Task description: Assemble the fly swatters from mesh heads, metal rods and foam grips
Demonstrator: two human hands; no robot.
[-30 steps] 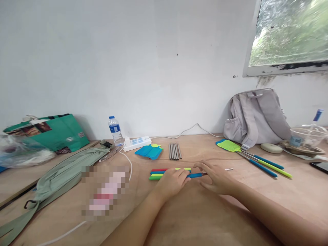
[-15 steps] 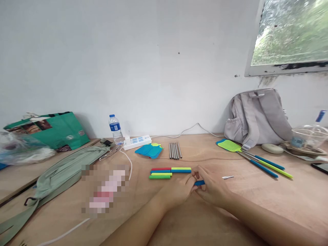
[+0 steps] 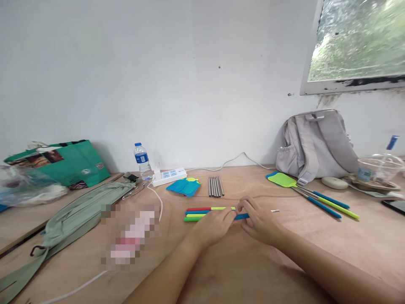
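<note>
Both hands are on a blue tube-shaped handle just above or on the tabletop. My left hand grips its left end, with the fingers closed. My right hand pinches its right end from above. Against my left hand lies a row of similar coloured handles: a red one, a yellow-green one, and blue and green ones partly hidden behind the fingers. Beyond them stand out several thin metal tubes, side by side. A small silvery strip lies right of my right hand.
Blue fly swatter heads lie by a white power strip and a water bottle. On the right are fly swatters with long handles, a grey backpack and a phone. A green-grey strap bag lies left.
Both hands have moved slightly forward and left with the blue handle, bringing it beside the row of handles. My left hand now covers part of that row.
</note>
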